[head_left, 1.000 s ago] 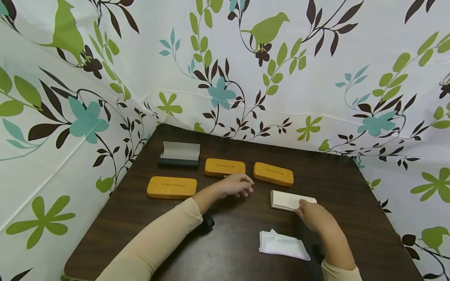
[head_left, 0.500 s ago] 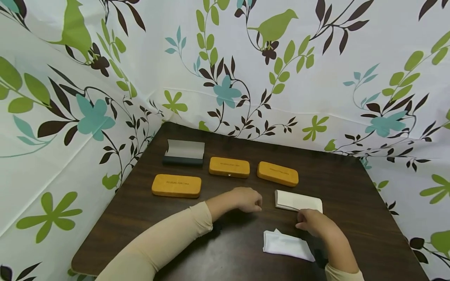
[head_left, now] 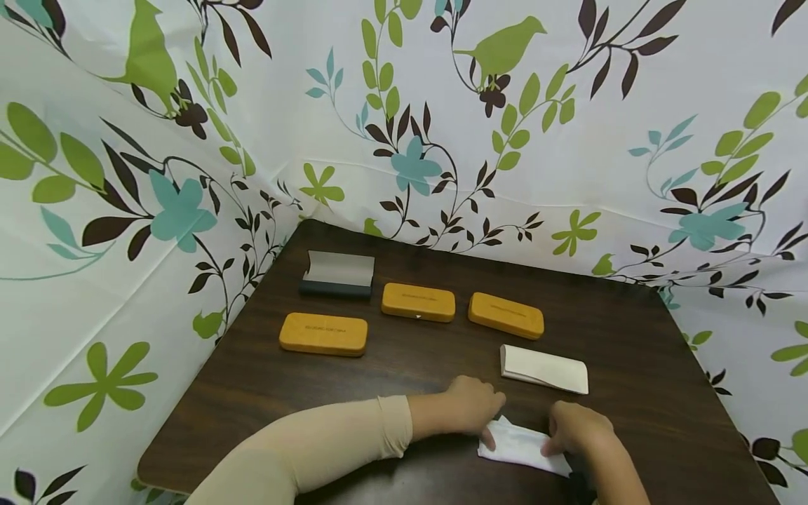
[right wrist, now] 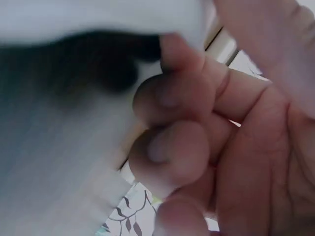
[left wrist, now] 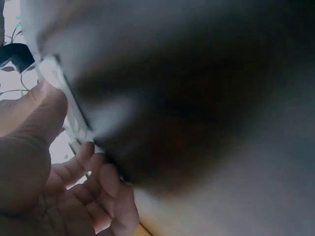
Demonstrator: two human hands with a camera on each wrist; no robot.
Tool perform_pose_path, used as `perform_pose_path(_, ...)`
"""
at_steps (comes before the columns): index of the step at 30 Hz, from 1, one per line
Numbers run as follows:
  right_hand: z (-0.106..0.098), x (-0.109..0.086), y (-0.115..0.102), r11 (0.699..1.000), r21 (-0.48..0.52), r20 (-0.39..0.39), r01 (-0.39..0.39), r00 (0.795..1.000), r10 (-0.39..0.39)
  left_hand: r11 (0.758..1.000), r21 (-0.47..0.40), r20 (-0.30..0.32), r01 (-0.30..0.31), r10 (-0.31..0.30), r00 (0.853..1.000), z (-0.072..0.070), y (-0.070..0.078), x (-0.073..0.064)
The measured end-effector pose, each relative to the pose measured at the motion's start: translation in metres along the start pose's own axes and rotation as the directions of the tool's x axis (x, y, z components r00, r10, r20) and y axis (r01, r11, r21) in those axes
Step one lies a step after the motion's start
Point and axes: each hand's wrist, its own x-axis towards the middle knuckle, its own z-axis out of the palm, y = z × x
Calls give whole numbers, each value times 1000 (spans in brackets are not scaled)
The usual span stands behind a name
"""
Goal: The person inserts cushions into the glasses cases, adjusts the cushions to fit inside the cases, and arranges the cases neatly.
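A folded white cloth (head_left: pixel 520 446) lies on the dark table, near its front. My left hand (head_left: pixel 472 407) is at the cloth's left end, thumb on top, fingers curled at its edge. At the right end, my right hand (head_left: pixel 579 428) pinches the cloth between thumb and curled fingers. In the left wrist view, the thumb (left wrist: pixel 44 105) and fingertips sit along the cloth's pale edge (left wrist: pixel 74 110). The right wrist view has curled fingers (right wrist: pixel 172 147) beneath the blurred white cloth (right wrist: pixel 98 19). Just behind the hands rests a cream folded flat piece (head_left: pixel 546 368).
Three mustard-yellow oblong cases (head_left: pixel 323 334), (head_left: pixel 418 302), (head_left: pixel 506 315) stand farther back on the dark wood-look table (head_left: pixel 265 414). A grey and black case-like object (head_left: pixel 339 273) is at the back left. Patterned fabric (head_left: pixel 353 161) hangs behind and left of the table.
Both hands have come toward the front of the table. My right hand has left the cream folded piece and now pinches the white cloth; my left hand has reached the cloth's left end.
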Motion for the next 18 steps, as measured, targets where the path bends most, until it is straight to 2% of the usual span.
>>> perform_pose_path(3,2,-2,0,1000,2,-20,15,1000,-15,1000,16,9,11,-11,1000,2,7,6)
perform_pose_path(6,5,-2,-2,999,26,-23,35,999,-35,999,-31,52,23,-21,998,1,6,9)
perform_pose_path(9,8,0,-1,994,93,-8,52,999,-51,986,-167,68,-6,18,997,1,-4,12)
perform_pose_path(11,10,1,2,985,153,-5,77,997,-77,956,-289,56,-51,70,996,3,-13,14)
perform_pose_path(12,11,2,3,978,183,-5,101,995,-101,933,-351,48,-81,105,993,4,-19,14)
perform_pose_path(14,10,3,9,960,230,-6,160,987,-162,870,-480,38,-113,149,988,5,-29,15)
perform_pose_path(16,8,4,15,934,270,-9,235,970,-241,760,-642,58,-97,175,983,6,-37,14)
perform_pose_path(18,5,4,20,898,316,-2,305,947,-321,624,-781,101,-37,184,978,7,-43,13)
